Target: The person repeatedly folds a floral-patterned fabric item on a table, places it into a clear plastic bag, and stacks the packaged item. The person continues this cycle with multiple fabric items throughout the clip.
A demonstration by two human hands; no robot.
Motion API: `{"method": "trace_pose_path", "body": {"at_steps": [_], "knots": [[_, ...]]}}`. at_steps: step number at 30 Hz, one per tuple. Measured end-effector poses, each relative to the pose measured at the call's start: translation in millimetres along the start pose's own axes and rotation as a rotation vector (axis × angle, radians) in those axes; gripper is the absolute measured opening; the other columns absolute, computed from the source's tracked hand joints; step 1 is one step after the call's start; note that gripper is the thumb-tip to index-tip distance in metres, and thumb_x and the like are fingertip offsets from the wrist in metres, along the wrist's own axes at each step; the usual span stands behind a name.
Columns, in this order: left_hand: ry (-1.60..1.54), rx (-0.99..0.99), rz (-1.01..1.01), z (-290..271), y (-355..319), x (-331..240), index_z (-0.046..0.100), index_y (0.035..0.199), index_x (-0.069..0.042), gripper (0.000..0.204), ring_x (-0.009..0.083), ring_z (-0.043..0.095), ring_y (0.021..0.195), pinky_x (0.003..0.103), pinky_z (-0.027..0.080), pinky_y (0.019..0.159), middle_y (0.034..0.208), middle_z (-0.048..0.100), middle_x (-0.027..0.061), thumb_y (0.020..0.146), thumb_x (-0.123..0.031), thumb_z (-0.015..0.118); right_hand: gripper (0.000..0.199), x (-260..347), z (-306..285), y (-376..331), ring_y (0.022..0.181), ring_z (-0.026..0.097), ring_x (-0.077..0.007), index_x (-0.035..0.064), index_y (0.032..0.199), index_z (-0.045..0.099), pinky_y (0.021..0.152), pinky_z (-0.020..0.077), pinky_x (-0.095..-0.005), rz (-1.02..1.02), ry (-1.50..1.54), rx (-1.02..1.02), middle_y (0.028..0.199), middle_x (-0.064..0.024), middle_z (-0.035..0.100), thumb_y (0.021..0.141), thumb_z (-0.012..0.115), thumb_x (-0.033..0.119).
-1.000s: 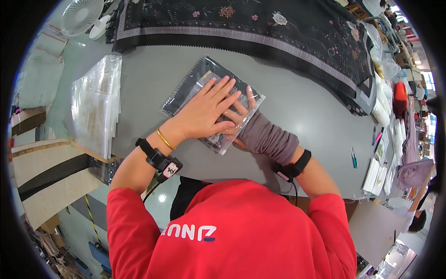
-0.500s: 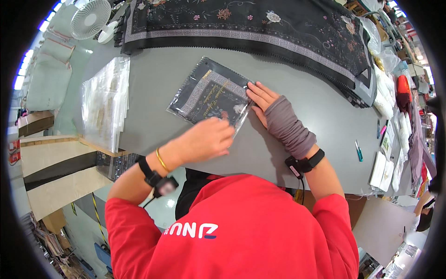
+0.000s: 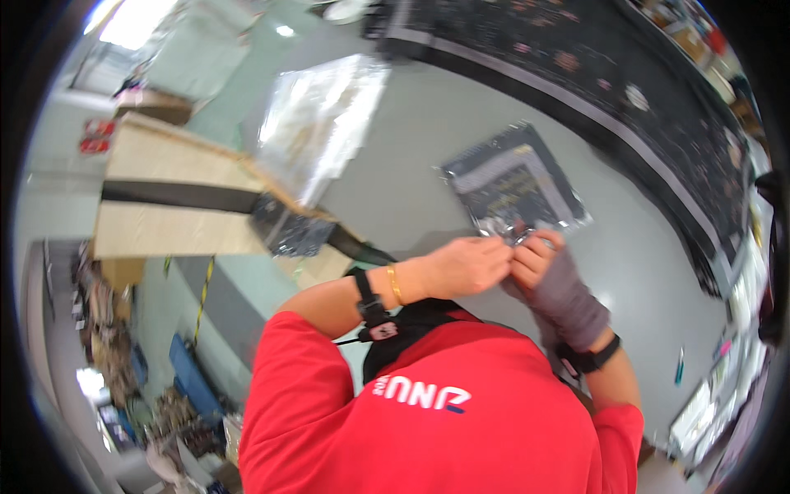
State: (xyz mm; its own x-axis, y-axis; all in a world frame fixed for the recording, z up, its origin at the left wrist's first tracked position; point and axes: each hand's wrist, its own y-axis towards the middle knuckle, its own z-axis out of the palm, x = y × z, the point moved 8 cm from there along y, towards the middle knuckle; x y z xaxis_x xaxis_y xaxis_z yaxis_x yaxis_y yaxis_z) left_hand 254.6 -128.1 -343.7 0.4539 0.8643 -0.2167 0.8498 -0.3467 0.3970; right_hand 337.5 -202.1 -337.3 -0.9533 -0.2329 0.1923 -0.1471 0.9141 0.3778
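Note:
A clear plastic bag with a folded black patterned cloth (image 3: pixel 514 181) inside lies tilted on the grey table, its near edge drawn up to my fingers. My left hand (image 3: pixel 471 265) has its fingers pinched together at that near edge. Beside it, almost touching, my right hand (image 3: pixel 539 259) in a grey sleeve cuff is closed with bent fingers on the bag's edge. The plastic looks crumpled between the hands. Motion blur and the fingers hide the exact grip.
A large stack of black floral cloths (image 3: pixel 576 90) spreads along the far right. Clear plastic bags (image 3: pixel 325 115) lie in a pile at the left, with a wooden stand (image 3: pixel 177 226) and a packed dark bundle (image 3: pixel 292 226) nearer me. A teal pen-like tool (image 3: pixel 679 366) lies at the right.
The view has turned and shifted left. My right hand has left the bag's right side and come to its near edge, next to my left hand. Both now pinch there.

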Motion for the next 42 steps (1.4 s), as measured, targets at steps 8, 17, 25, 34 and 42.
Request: {"method": "trace_pose_path", "body": {"at_steps": [8, 17, 25, 34, 42], "knots": [[-0.143, -0.119, -0.149, -10, -38, -2, 0.057, 0.088, -0.002, 0.020, 0.0282, 0.065, 0.091, 0.036, 0.058, 0.069, 0.102, 0.057, 0.0135, 0.080, -0.012, 0.073, 0.014, -71, -49, -46, 0.107, 0.063, -0.0304, 0.0067, 0.095, 0.066, 0.110, 0.0427, -0.0517, 0.160, -0.200, 0.114, 0.104, -0.0088, 0.066, 0.081, 0.069, 0.005], [-0.395, -0.657, -0.703, -64, -118, 5, 0.064, 0.094, -0.003, 0.011, 0.0243, 0.070, 0.094, 0.036, 0.057, 0.069, 0.095, 0.065, 0.0111, 0.094, -0.011, 0.072, 0.060, 2, -21, 78, 0.132, 0.063, -0.0375, 0.0068, 0.137, 0.066, 0.109, 0.0519, -0.0437, 0.032, 0.123, 0.039, 0.141, -0.0151, 0.067, 0.079, 0.067, -0.007], [-1.679, -1.120, -0.712, -14, -228, -60, 0.026, 0.168, -0.010, 0.080, 0.0320, 0.038, 0.155, 0.053, 0.032, 0.128, 0.164, 0.044, 0.0151, 0.105, -0.039, 0.067, 0.036, 103, 44, 157, 0.117, 0.068, -0.0203, -0.0017, 0.144, 0.058, 0.101, 0.0538, -0.0320, 0.569, 1.559, 0.212, 0.132, -0.0106, 0.070, 0.110, 0.055, 0.010], [-1.361, -2.276, -0.778, -37, -444, 6, 0.053, 0.149, -0.006, 0.053, 0.0329, 0.062, 0.129, 0.050, 0.053, 0.109, 0.145, 0.064, 0.0138, 0.112, -0.044, 0.054, 0.042, 63, 104, 130, 0.115, 0.069, -0.0207, -0.0016, 0.146, 0.054, 0.099, 0.0554, -0.0348, 0.708, 1.343, 0.429, 0.127, -0.0134, 0.072, 0.112, 0.058, 0.023], [-1.474, -2.283, -0.695, -93, -531, 127, 0.029, 0.156, 0.020, 0.067, 0.0510, 0.035, 0.153, 0.060, 0.037, 0.127, 0.163, 0.038, 0.0356, 0.107, -0.018, 0.054, 0.036, -28, 9, 5, 0.106, 0.073, -0.0199, -0.0004, 0.130, 0.067, 0.095, 0.0576, -0.0345, 1.037, 1.167, 0.125, 0.118, -0.0111, 0.076, 0.113, 0.055, 0.029]]}}
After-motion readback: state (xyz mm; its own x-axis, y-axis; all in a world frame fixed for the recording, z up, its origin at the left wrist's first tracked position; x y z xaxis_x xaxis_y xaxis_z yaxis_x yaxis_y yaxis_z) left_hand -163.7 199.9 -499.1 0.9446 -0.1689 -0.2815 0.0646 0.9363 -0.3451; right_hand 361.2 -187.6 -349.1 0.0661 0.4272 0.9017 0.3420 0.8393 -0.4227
